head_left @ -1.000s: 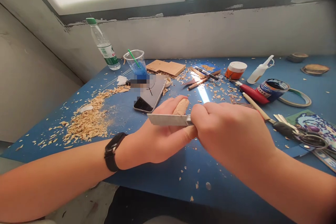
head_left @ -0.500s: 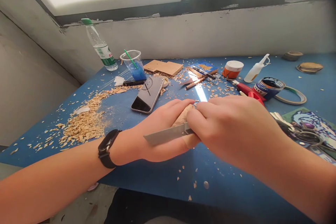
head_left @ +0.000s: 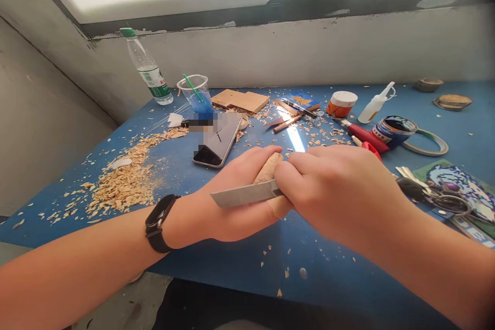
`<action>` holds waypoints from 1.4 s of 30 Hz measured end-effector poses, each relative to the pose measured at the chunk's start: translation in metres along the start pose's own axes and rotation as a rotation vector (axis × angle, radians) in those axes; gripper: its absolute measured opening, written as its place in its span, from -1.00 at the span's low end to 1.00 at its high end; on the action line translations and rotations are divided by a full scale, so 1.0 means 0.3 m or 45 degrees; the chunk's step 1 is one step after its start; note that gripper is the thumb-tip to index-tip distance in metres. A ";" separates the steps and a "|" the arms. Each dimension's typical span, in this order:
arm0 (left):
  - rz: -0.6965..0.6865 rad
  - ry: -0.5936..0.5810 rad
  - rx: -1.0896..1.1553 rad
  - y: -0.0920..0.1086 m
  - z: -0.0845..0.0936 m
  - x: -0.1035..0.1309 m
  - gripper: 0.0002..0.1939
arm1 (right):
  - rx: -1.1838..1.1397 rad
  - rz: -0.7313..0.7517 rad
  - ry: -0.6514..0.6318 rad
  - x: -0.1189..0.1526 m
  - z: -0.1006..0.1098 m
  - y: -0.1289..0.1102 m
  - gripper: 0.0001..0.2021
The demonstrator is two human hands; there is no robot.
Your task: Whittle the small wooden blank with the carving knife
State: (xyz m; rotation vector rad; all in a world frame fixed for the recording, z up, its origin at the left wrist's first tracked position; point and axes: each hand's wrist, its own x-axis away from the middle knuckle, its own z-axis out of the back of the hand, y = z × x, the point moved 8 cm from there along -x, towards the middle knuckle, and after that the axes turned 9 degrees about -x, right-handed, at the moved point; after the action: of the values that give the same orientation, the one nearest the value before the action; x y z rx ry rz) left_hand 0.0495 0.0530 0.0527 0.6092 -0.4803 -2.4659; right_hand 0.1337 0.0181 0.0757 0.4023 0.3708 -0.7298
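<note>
In the middle of the head view, my left hand (head_left: 235, 216) is closed around a small piece of carved wood (head_left: 267, 169); only its top shows between thumb and fingers. My right hand (head_left: 332, 185) grips a utility knife, whose handle is hidden in the fist. The knife's long grey blade (head_left: 243, 194) points left, lying across the wood and over my left hand. Both hands meet above the blue table (head_left: 240, 268). A black band is on my left wrist.
A heap of wood shavings (head_left: 124, 183) lies at left, near a phone (head_left: 218, 139). Behind stand a water bottle (head_left: 150, 72), a plastic cup (head_left: 197, 98) and wooden boards (head_left: 240, 99). At right are an orange jar (head_left: 342, 104), a glue bottle (head_left: 375, 105), a tape roll (head_left: 429, 142) and scissors.
The hands stay in nearly the same place. The knife blade has tilted and shifted very slightly upward, and a bit more of the wood's top shows.
</note>
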 end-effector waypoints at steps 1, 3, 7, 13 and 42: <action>-0.006 0.009 -0.007 0.001 0.000 0.003 -0.78 | -0.006 -0.007 -0.016 0.001 -0.002 0.002 -0.79; -0.016 0.027 -0.035 0.006 0.001 0.008 -0.76 | -0.014 -0.022 -0.053 0.003 -0.008 0.006 -0.80; -0.047 0.072 -0.158 0.024 0.005 0.015 -0.67 | -0.013 -0.060 -0.063 0.007 -0.008 0.006 -0.80; 0.035 0.127 -0.201 0.024 0.008 0.022 -0.58 | 0.079 -0.194 0.030 0.024 0.006 -0.001 -0.80; 0.180 0.213 -0.056 -0.034 0.012 0.036 -0.47 | 0.097 -0.216 0.057 0.016 -0.001 0.000 -0.79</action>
State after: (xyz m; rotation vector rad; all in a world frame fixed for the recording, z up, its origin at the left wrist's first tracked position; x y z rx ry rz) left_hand 0.0354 0.0554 0.0476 0.7310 -0.3887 -2.2638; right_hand 0.1369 0.0156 0.0732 0.4634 0.4237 -0.9038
